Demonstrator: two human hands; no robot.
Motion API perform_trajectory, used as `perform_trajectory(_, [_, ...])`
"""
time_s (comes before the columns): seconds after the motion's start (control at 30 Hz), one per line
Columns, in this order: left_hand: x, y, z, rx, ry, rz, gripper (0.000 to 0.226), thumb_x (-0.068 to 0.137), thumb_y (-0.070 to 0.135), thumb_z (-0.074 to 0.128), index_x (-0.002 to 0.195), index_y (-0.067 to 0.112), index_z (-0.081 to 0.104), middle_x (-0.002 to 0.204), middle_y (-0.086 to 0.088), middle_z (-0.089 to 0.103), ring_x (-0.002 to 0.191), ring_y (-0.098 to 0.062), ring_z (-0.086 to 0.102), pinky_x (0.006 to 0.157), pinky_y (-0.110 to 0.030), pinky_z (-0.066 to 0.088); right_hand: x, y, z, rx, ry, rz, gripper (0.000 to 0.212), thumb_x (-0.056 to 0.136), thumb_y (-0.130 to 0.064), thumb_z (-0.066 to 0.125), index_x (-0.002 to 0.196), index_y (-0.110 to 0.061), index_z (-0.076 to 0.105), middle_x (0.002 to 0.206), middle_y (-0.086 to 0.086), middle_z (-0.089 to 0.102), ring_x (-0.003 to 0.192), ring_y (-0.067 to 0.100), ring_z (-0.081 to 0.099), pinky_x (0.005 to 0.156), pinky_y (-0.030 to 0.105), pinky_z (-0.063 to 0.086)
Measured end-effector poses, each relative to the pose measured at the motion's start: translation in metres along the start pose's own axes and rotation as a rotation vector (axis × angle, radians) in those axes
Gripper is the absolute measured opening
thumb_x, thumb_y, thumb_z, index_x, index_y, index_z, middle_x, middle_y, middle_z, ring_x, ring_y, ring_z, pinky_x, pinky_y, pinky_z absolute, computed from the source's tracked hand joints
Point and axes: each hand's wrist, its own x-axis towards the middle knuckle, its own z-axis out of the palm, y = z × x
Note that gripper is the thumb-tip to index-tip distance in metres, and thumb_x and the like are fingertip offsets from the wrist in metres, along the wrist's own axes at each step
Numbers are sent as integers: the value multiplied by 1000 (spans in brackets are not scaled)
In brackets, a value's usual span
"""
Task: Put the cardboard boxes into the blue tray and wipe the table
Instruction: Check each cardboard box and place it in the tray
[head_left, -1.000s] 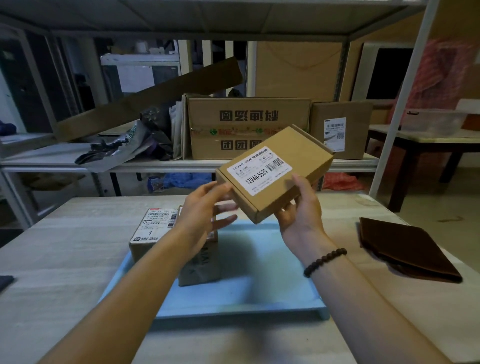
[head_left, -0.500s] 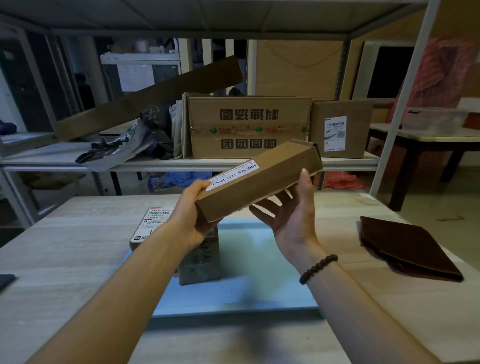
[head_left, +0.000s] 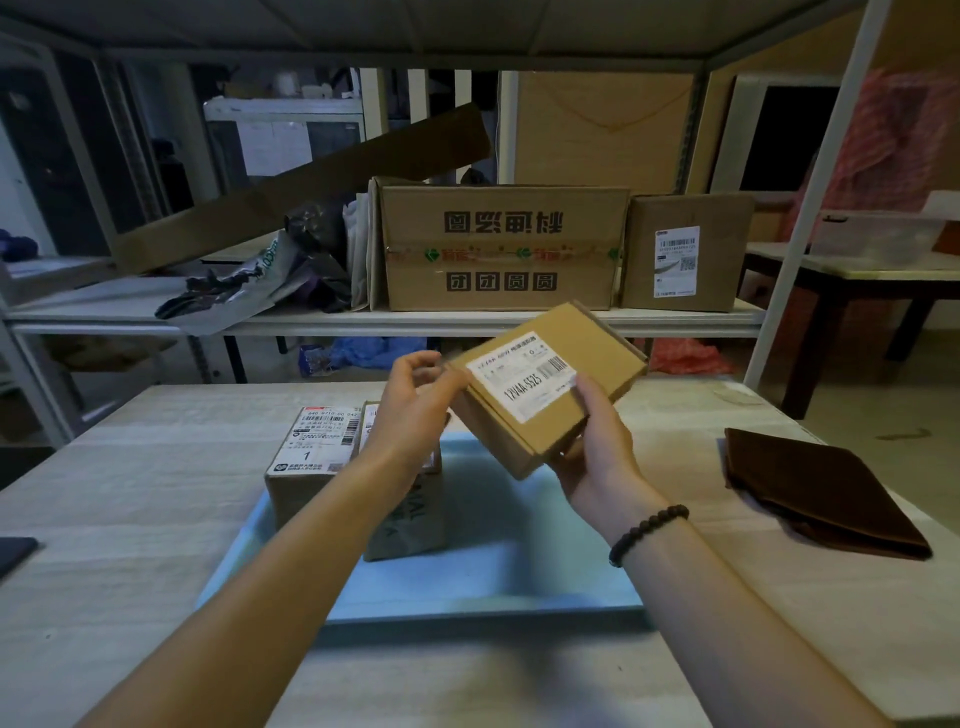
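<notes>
Two labelled boxes (head_left: 332, 467) sit in the blue tray (head_left: 467, 582), one marked "1". Left hand (head_left: 410, 410) loosely touches the flat box (head_left: 545, 384) labelled "12V4A-5525", which the right hand (head_left: 597, 441) grips above the tray. Brown cloth (head_left: 815, 488) lies at right.

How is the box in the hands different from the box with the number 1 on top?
The flat box is held tilted in the air by the right hand; the numbered box sits level on the blue tray. The flat box is thin; the numbered box is taller and blockier. Both are brown cardboard with white labels.
</notes>
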Motion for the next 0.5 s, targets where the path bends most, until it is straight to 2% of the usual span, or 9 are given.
perform_trajectory(0.07, [-1, -2, -1, 239, 55, 158, 44, 95, 23, 61, 134, 22, 41, 128, 3, 49, 114, -11, 51, 93, -26, 40, 4, 1, -8, -158, 46, 45, 40, 98, -52, 56, 121, -21, 67, 106, 6, 77, 100, 27, 72, 90, 46, 58])
perform_trajectory(0.17, [-6, -3, -2, 432, 10, 319, 44, 96, 23, 58, 136, 26, 40, 129, 10, 49, 119, -6, 45, 92, -26, 35, 8, 5, -16, -438, 75, 72, 42, 100, -52, 50, 116, -17, 68, 103, 7, 76, 97, 27, 71, 81, 41, 56])
perform_trajectory(0.2, [-5, -4, -2, 480, -20, 338, 43, 96, 22, 58, 135, 26, 41, 128, 10, 51, 119, -5, 46, 92, -26, 37, 8, 6, -17, -515, 58, 81, 41, 101, -49, 51, 115, -15, 68, 101, 8, 76, 96, 27, 71, 80, 41, 56])
perform_trajectory(0.3, [-5, -7, 1, 610, -83, 378, 45, 93, 17, 60, 134, 26, 44, 131, 9, 53, 122, -5, 47, 96, -28, 41, 7, 10, -19, -669, 26, 110, 32, 95, -38, 58, 106, -11, 71, 94, 11, 78, 94, 31, 73, 90, 47, 58])
perform_trajectory(0.33, [-6, -9, 2, 631, -102, 386, 47, 92, 16, 61, 135, 26, 45, 133, 9, 53, 124, -5, 46, 96, -27, 40, 7, 12, -19, -695, 14, 110, 29, 93, -34, 59, 103, -11, 72, 93, 12, 78, 92, 30, 73, 89, 45, 59])
perform_trajectory(0.43, [-6, -13, 2, 659, -115, 392, 49, 92, 15, 61, 137, 26, 46, 137, 9, 52, 126, -3, 43, 94, -23, 36, 6, 17, -19, -757, -19, 129, 20, 99, -30, 54, 100, -13, 65, 91, 9, 74, 87, 23, 70, 71, 33, 56])
perform_trajectory(0.5, [-6, -13, 1, 664, -102, 398, 49, 92, 15, 61, 138, 25, 45, 137, 8, 52, 127, -4, 43, 95, -24, 36, 7, 23, -21, -795, -54, 163, 17, 101, -29, 53, 102, -14, 62, 94, 8, 74, 90, 23, 70, 77, 32, 57])
